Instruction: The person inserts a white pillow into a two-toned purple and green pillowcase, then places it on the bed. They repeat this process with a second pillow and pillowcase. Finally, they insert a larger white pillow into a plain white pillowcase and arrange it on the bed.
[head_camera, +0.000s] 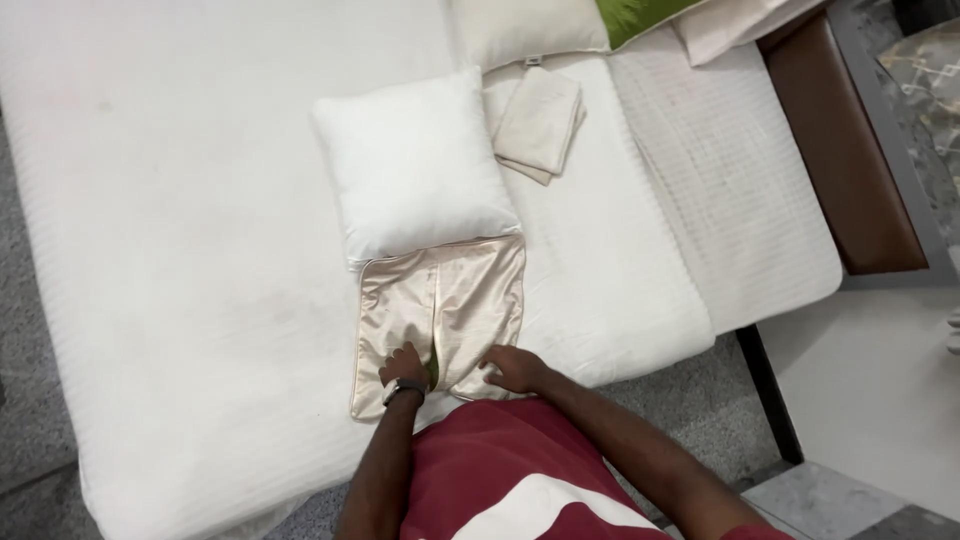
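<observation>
Two hands pressed flat on the near edge of a shiny beige cushion cover (440, 318): the left hand (403, 364) and right hand (512, 368) lay open, gripping nothing. Its far edge touched a white pillow (415, 165). Bare bed (180, 250) stretched wide leftward; folded cloth (540, 120) lay beyond.

White-sheeted bed (180, 200), brown bench (840, 150) beside it, grey speckled floor (30, 430).

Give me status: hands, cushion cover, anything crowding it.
Both hands flat on the satin cushion cover, left hand and right hand at its near edge. Cover lies flat on the bed. White pillow insert overlaps its far edge.
</observation>
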